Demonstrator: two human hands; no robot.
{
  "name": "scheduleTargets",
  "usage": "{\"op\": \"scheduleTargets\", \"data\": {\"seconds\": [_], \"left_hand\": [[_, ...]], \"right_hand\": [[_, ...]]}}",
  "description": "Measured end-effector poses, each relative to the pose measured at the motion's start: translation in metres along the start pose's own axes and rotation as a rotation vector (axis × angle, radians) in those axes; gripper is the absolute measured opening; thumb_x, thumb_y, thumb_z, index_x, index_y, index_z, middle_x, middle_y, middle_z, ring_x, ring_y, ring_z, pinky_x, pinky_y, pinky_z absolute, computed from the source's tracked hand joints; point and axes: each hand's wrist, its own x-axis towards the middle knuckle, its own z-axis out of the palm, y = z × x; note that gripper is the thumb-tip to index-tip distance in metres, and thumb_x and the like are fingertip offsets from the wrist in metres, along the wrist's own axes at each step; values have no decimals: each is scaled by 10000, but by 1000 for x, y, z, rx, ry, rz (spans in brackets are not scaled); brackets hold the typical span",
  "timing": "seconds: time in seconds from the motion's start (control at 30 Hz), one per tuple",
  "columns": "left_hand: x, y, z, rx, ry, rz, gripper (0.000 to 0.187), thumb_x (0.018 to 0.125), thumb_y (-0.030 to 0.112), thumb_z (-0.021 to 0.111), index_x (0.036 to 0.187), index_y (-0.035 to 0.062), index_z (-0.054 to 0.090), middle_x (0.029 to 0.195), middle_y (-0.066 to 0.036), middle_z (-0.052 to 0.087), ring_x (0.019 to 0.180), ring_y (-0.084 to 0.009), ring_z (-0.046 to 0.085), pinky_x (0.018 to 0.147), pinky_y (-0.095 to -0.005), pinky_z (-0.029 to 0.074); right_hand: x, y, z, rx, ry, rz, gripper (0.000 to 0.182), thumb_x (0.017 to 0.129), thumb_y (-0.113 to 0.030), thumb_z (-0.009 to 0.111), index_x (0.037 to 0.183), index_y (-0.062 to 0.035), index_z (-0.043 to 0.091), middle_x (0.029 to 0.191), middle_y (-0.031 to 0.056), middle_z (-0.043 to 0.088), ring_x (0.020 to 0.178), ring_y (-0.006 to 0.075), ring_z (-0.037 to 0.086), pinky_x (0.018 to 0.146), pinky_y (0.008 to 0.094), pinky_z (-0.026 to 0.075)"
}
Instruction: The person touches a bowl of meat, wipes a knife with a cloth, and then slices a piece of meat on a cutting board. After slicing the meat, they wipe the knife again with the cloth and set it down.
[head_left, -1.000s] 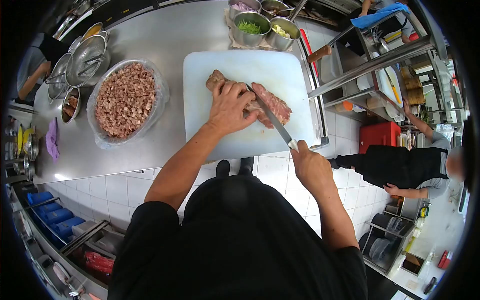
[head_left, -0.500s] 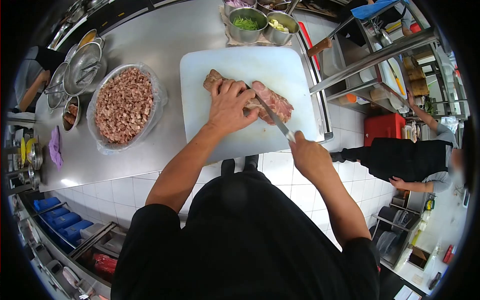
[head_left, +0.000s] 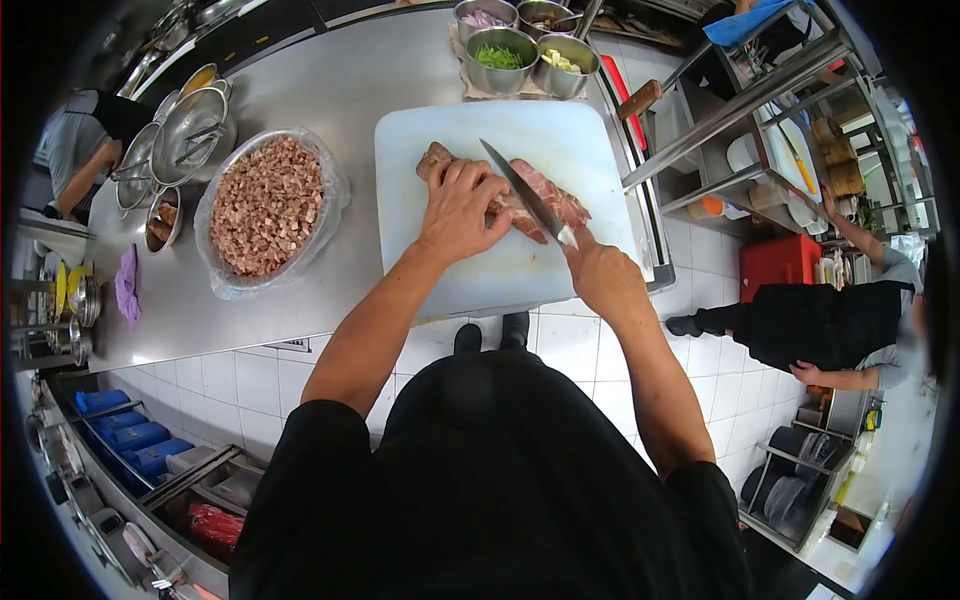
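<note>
A white cutting board lies on the steel table. My left hand presses down on a piece of meat, fingers curled over it, so its middle is hidden. In my right hand is a knife, gripped by its pale handle. The long blade points up and to the left, away from me, just right of my left fingers. Partly behind the blade, a cut pinkish portion of meat rests on the board.
Left of the board stands a plastic-lined bowl of diced meat. Steel strainers and a purple cloth lie farther left. Steel pots with greens stand beyond the board. Another knife's wooden handle juts out at right. A co-worker stands to the right.
The knife has come up off the meat, its blade now more exposed and its tip farther from me. My right hand has moved slightly left and nearer the board. My left hand still holds the meat.
</note>
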Motion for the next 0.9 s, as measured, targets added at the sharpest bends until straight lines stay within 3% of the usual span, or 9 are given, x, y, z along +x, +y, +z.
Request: {"op": "scheduleTargets", "data": {"seconds": [0.2,0.5,0.7,0.83,0.9], "left_hand": [[-2,1,2,0,30,10,334,716,270,750,1010,146,649,1149,-90,544,1162,-292,499,1054,-516,305],[0,0,-1,-19,-11,-10,331,707,270,746,994,145,642,1135,-70,539,1156,-292,500,1053,-529,298],[5,-2,-1,-1,5,-15,338,701,272,725,1005,147,646,1132,-71,540,1169,-289,498,1065,-536,291],[1,0,2,9,0,-17,347,710,279,727,1021,148,650,1128,-73,542,1178,-295,494,1068,-542,289],[2,0,-1,-19,-30,-22,349,718,285,730,1029,147,650,1135,-75,543,1184,-301,491,1066,-544,289]], "right_hand": [[-4,-29,-19,-17,51,-50,342,1028,-284,466,1231,-12,508,788,241,700,757,427,707,692,528,564],[-56,-9,-32,-76,-209,70,350,1017,-259,480,1246,5,500,766,233,695,733,420,704,671,530,564],[17,-13,6,-11,16,-112,373,1005,-244,508,1271,19,509,775,236,694,718,423,701,654,531,569],[-7,-14,-20,-37,-156,-4,358,1017,-255,476,1275,-8,495,839,260,698,784,437,702,721,542,557],[-21,-11,-29,-30,-263,80,301,1025,-263,459,1197,-17,485,852,266,698,830,454,695,762,562,539]]}}
